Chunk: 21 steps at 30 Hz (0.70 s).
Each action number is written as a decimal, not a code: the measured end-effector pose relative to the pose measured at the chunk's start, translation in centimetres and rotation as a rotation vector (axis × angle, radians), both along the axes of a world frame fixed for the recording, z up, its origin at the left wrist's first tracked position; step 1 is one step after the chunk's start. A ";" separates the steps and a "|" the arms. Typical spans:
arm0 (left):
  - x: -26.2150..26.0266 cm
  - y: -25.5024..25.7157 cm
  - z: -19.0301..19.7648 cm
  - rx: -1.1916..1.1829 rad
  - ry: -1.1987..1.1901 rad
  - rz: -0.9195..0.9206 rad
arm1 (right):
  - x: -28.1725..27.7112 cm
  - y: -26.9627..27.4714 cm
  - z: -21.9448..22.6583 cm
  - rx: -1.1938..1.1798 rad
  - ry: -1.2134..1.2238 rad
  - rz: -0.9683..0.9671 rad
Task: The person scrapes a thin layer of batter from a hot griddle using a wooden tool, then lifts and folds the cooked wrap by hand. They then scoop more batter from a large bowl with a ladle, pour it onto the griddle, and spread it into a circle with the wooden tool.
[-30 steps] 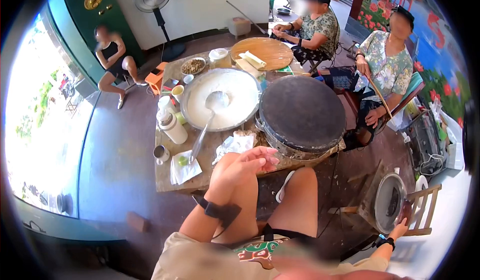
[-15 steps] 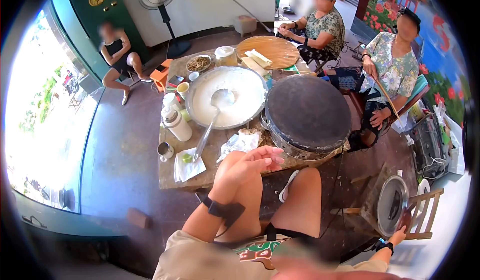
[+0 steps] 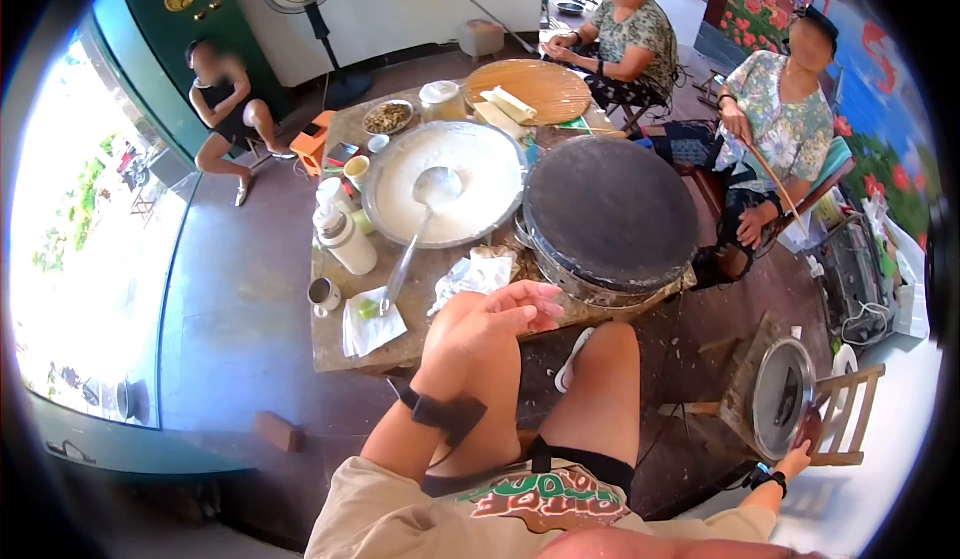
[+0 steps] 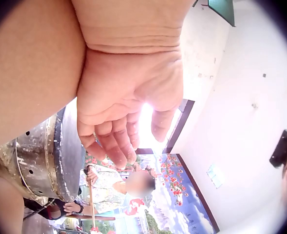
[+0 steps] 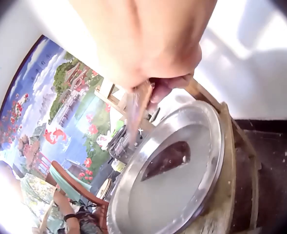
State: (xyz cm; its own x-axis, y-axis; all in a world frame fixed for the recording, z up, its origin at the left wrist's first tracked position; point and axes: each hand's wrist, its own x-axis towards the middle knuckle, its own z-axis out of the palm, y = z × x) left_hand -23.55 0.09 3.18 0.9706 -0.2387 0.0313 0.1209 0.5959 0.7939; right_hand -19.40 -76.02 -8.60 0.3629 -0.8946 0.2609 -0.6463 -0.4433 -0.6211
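My left hand (image 3: 495, 319) rests its wrist on my raised left knee, fingers loosely bent and holding nothing; the left wrist view shows the bare palm (image 4: 129, 87). Low at the right, my right hand (image 3: 797, 457) grips a thin, flat reddish-brown scraper (image 5: 142, 105) by its edge. It is held tilted over the rim of a metal basin (image 5: 210, 131) of cloudy water. Within the basin shows a dark reddish half-round shape (image 5: 167, 161). Before my knees, a round black griddle (image 3: 610, 214) stands on the table beside a wide pan of white batter (image 3: 400, 174) with a ladle (image 3: 408, 259) in it.
The basin stands on a wooden stool beside a small wooden chair (image 3: 845, 419). On the table are a thermos (image 3: 347, 244), a mug (image 3: 322, 297), crumpled tissue (image 3: 470, 281) and a round wooden board (image 3: 550, 89). Three people sit around the room.
The head view has shifted slightly. Both hands keep nearly the same place and pose, the right still gripping the scraper at the basin.
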 end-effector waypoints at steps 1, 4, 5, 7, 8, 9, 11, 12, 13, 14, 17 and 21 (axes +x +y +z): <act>-0.1 0.0 0.1 0.028 0.001 0.003 | -0.2 -0.4 0.1 0.095 0.108 0.047; -0.2 0.1 0.3 0.038 0.006 0.001 | -0.9 -0.2 -0.9 0.249 -0.206 0.058; -0.2 0.2 0.3 0.053 0.010 0.004 | -0.7 0.1 -0.8 0.197 -0.159 -0.008; -0.1 0.1 0.3 0.087 0.027 -0.003 | -1.0 -0.2 -1.5 0.229 -0.111 0.054; -0.1 0.0 0.3 0.074 0.020 -0.003 | -0.9 -0.2 -1.6 0.242 -0.090 0.083; 0.0 -0.1 0.2 0.061 0.009 0.000 | -0.7 -0.1 -1.8 0.288 -0.150 0.042; 0.1 -0.2 -0.4 0.044 0.001 -0.009 | -0.3 -0.8 -2.5 0.299 -0.111 0.024; 0.0 -0.2 -0.6 0.049 -0.003 -0.019 | -0.4 -1.1 -2.6 0.260 -0.053 0.036; 0.0 -0.3 -0.6 0.052 -0.010 -0.030 | -0.6 -1.0 -2.3 0.219 0.004 0.047; 0.0 -0.3 -0.5 0.055 -0.019 -0.033 | -0.6 0.0 -1.9 0.173 0.023 0.062; -0.1 -0.5 -0.3 0.042 -0.019 -0.022 | 0.4 1.2 -1.3 0.027 0.032 0.062; -1.2 -0.8 1.9 0.038 0.042 -0.019 | 0.6 6.1 2.2 0.134 -0.210 0.064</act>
State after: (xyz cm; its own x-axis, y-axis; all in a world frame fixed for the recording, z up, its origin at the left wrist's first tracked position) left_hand -24.74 -0.76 5.04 0.9663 -0.2569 -0.0191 0.1657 0.5631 0.8096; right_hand -18.82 -69.88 -6.37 0.3705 -0.9030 0.2176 -0.4700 -0.3843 -0.7946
